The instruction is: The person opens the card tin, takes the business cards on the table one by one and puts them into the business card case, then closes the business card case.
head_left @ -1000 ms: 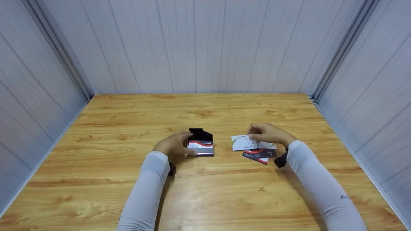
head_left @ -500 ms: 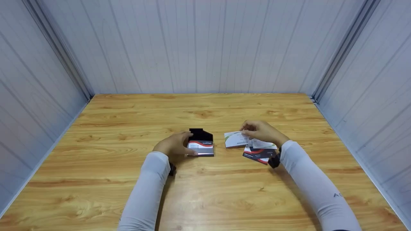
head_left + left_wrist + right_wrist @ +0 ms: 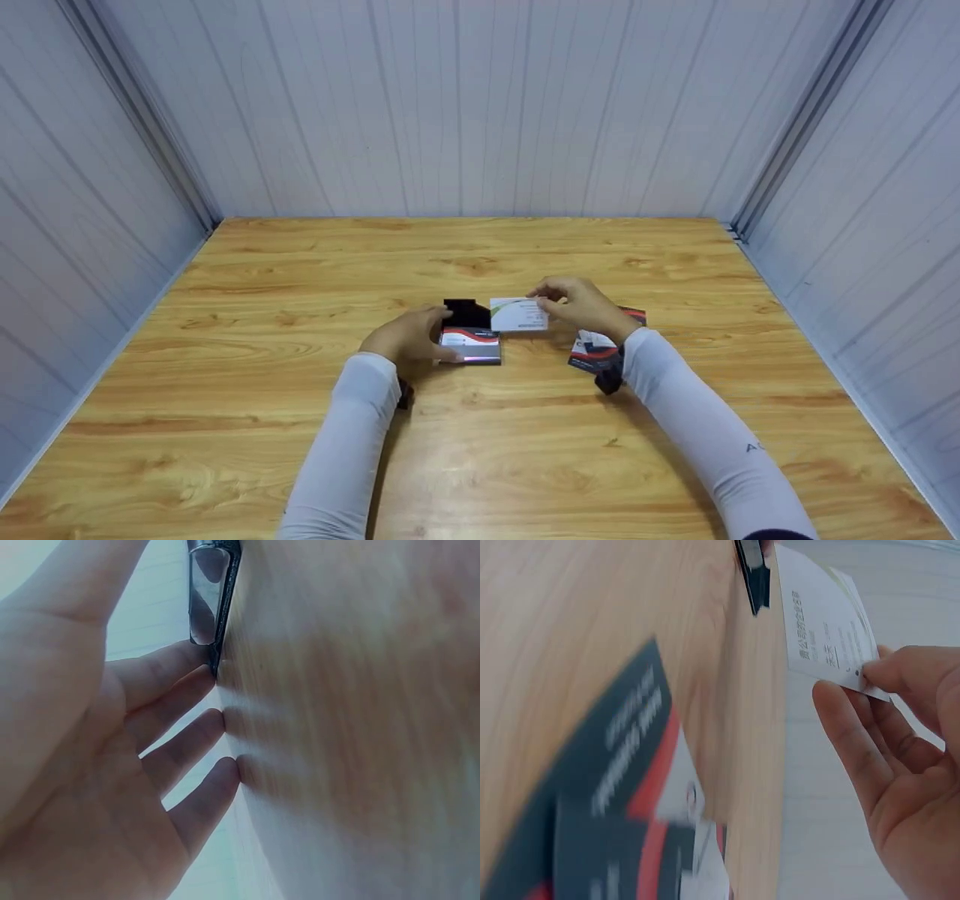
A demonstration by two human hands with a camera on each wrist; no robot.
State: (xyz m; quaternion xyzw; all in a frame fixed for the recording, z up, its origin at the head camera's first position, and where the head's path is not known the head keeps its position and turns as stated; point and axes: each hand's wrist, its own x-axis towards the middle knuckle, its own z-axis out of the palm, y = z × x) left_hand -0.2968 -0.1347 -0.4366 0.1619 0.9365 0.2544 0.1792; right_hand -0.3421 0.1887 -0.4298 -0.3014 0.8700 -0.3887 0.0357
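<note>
My left hand (image 3: 405,336) holds the opened card case (image 3: 463,316) at its left side, thumb at the front and fingers at the raised black lid. In the left wrist view, fingertips touch the dark, shiny case (image 3: 210,600) and others rest on the tabletop. Red, white and grey cards (image 3: 472,337) lie inside the case. With thumb and fingers my right hand (image 3: 581,304) pinches white business cards (image 3: 517,315) with a green curve, just right of the lid. Layered edges show on these white cards (image 3: 825,622) in the right wrist view; how many cannot be told.
Loose dark, red and white business cards (image 3: 594,352) lie overlapping on the wooden table (image 3: 480,465) under my right wrist, partly hidden by it. Panelled walls (image 3: 480,112) stand behind the table and along both sides.
My right hand has carried the white cards left, from the loose pile to beside the case's lid. The left hand has stayed at the case.
</note>
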